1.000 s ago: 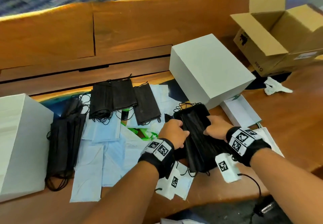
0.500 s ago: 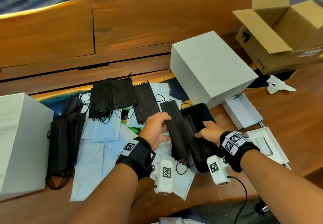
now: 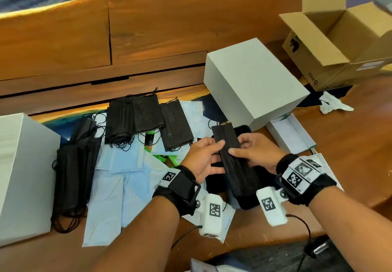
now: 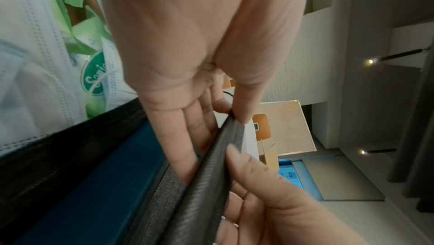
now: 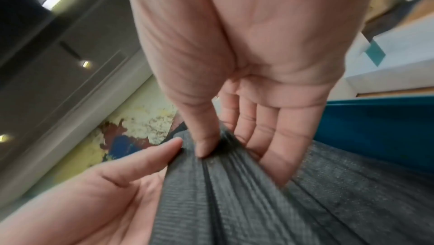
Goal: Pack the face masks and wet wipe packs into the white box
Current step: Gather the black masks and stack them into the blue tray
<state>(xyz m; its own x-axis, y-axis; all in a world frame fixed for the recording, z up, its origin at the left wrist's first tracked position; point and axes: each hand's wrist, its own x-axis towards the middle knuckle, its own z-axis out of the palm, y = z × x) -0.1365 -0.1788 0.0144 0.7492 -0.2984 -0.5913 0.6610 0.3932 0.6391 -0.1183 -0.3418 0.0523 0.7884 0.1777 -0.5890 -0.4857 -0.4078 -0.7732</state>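
Both hands hold one folded stack of black face masks (image 3: pixel 239 169) above a dark tray (image 3: pixel 246 129). My left hand (image 3: pixel 212 150) pinches its left edge, thumb on top. My right hand (image 3: pixel 241 150) pinches the right edge. The wrist views show the stack (image 4: pixel 206 174) (image 5: pixel 223 193) between thumb and fingers of each hand. More black masks (image 3: pixel 135 118) and light blue masks (image 3: pixel 110 197) lie spread to the left. A green wet wipe pack (image 3: pixel 161 157) (image 4: pixel 94 74) peeks from under the blue ones. A white box (image 3: pixel 254 80) stands just beyond the hands, its top closed.
Another white box (image 3: pixel 21 176) stands at the left edge, with a tall pile of black masks (image 3: pixel 74 165) beside it. A small open white carton (image 3: pixel 290 133) lies to the right, a crumpled tissue (image 3: pixel 333 104) and an open cardboard box (image 3: pixel 339 44) further back right.
My left hand took a stack of black masks out of the dark tray. The right hand left the tray and now pinches the same stack, which is raised above it.
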